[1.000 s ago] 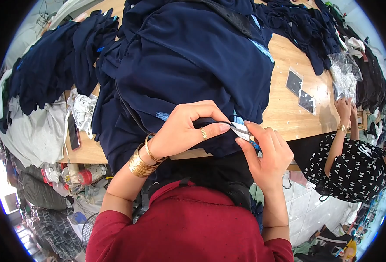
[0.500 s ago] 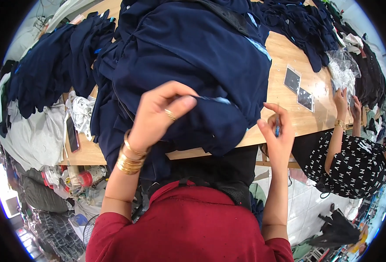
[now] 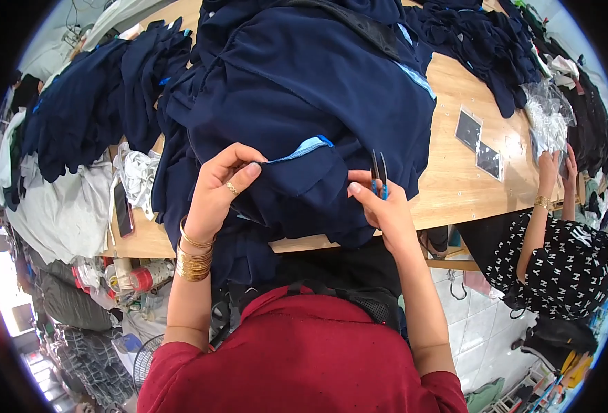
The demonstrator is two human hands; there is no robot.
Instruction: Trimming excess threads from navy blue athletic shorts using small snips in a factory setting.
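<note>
A large heap of navy blue garments (image 3: 297, 89) covers the table in front of me. My left hand (image 3: 214, 193) pinches the edge of a navy garment piece (image 3: 294, 184) between thumb and fingers. Along that edge runs a light blue strip (image 3: 304, 149). Thread snips (image 3: 378, 180) with blue handles and dark blades sit in my right hand (image 3: 391, 219), blades pointing up and apart. The right fingertips are close to the right side of the same piece; whether they touch it I cannot tell.
On the wooden table (image 3: 448, 196) lie dark flat cards in clear sleeves (image 3: 468, 129). More navy garments (image 3: 77, 103) are piled at left, beside a white bundle (image 3: 137, 172) and a phone (image 3: 123, 210). At right, a co-worker (image 3: 559, 258) handles a clear plastic bag (image 3: 549, 113).
My right hand has moved left toward the garment piece, and the snips now show upright. The piece's light blue edge has been raised and turned into clearer view. My left hand has shifted slightly left.
</note>
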